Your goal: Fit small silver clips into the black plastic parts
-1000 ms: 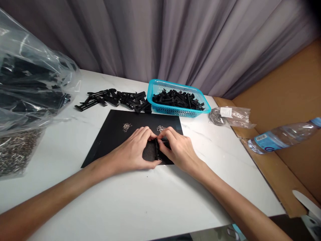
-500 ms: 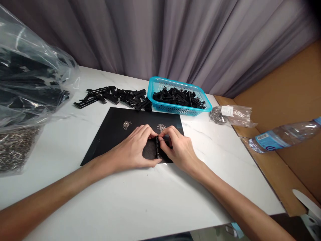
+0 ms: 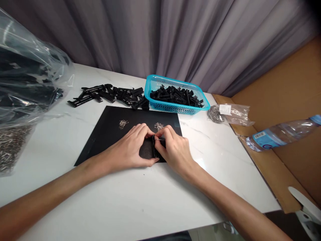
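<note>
Above the black mat [image 3: 100, 137], my left hand [image 3: 132, 147] grips a narrow black plastic part [image 3: 153, 150] between its thumb at the near end and its fingers at the far end. My right hand [image 3: 174, 150] pinches a thin metal pin [image 3: 158, 139] between thumb and forefinger, against the right side of that part near its far end. Whether the pin sits inside the part, I cannot tell. Two small piles of metal pieces lie on the mat: a left pile [image 3: 123, 124] and a right pile [image 3: 158, 126] just beyond my right hand.
Behind the mat, a blue basket [image 3: 204, 106] holds several black parts, with loose black parts [image 3: 107, 95] to its left. Clear bags [image 3: 35, 67] with black parts and metal pieces stand at left. A small bag [image 3: 225, 113] and a plastic bottle [image 3: 283, 134] lie at right.
The whole view has shifted slightly, so everything sits a little further left. Both hands keep nearly the same hold on the black part and the pin.
</note>
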`<state>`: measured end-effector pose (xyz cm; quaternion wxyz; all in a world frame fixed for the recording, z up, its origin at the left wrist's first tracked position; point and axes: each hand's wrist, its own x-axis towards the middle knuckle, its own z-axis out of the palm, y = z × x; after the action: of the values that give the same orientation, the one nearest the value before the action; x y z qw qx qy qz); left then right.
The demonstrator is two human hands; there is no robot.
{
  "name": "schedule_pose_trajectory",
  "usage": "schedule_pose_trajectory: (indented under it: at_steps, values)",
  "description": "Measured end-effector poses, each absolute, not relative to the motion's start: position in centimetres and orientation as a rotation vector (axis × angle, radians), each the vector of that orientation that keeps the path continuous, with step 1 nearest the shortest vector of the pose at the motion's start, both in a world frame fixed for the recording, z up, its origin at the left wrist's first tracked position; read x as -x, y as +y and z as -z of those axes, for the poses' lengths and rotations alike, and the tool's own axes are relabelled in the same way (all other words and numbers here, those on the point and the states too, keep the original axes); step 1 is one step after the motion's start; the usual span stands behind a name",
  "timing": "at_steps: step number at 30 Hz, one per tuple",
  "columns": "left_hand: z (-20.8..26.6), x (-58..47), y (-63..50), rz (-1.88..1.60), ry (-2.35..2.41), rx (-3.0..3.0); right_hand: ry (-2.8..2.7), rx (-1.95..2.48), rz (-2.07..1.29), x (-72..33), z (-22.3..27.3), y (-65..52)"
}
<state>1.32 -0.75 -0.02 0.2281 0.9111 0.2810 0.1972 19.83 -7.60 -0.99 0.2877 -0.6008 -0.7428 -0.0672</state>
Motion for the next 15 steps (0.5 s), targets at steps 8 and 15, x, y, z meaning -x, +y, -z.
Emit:
schedule_pose_trajectory:
  at_steps: [8, 15]
  values:
    - [0.00, -1.23, -0.61, -0.534, 0.770, -2.506, -2.080, 1.560, 0.198, -20.48, 0.71, -7.87]
    - [-0.02, -1.37, -0.60, -0.552, 0.768, -2.508, -2.048, 1.550, 0.150, -20.78, 0.61, -7.86]
